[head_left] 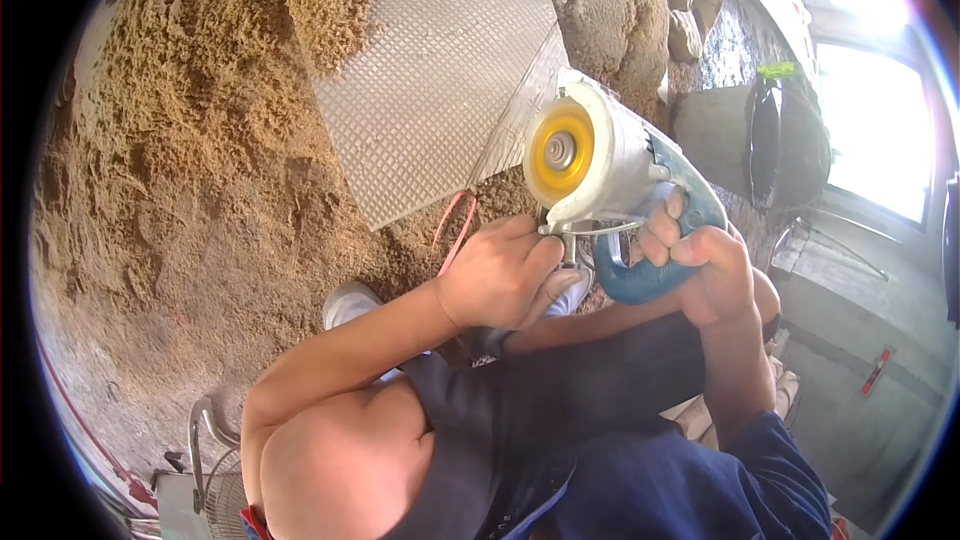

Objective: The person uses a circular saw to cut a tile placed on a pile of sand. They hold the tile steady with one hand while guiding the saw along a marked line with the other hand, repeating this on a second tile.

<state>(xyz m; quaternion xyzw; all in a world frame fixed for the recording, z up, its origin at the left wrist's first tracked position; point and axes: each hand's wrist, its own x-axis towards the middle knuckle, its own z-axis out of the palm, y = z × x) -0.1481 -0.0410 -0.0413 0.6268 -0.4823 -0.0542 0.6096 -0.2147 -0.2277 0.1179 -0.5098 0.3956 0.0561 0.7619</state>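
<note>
A handheld power cutter [625, 165] with a dusty white body, a blue loop handle and a round yellow disc is raised in front of me, tilted. My right hand [705, 255] is closed around its blue handle. Just below the yellow disc, my left hand [505, 272] is closed, its fingers at a small metal part on the cutter's underside. What those fingers pinch is hidden from view. The disc side faces left, with a metal hub in its middle. A pinkish cord loop [459, 230] hangs behind my left hand.
Loose brown sand [200, 130] covers the ground to the left and far side. A grey grid-patterned sheet [430, 80] lies on it. A grey bucket [715, 135] lies at the right by a bright window [870, 130]. A metal-framed basket [225, 485] stands at the lower left.
</note>
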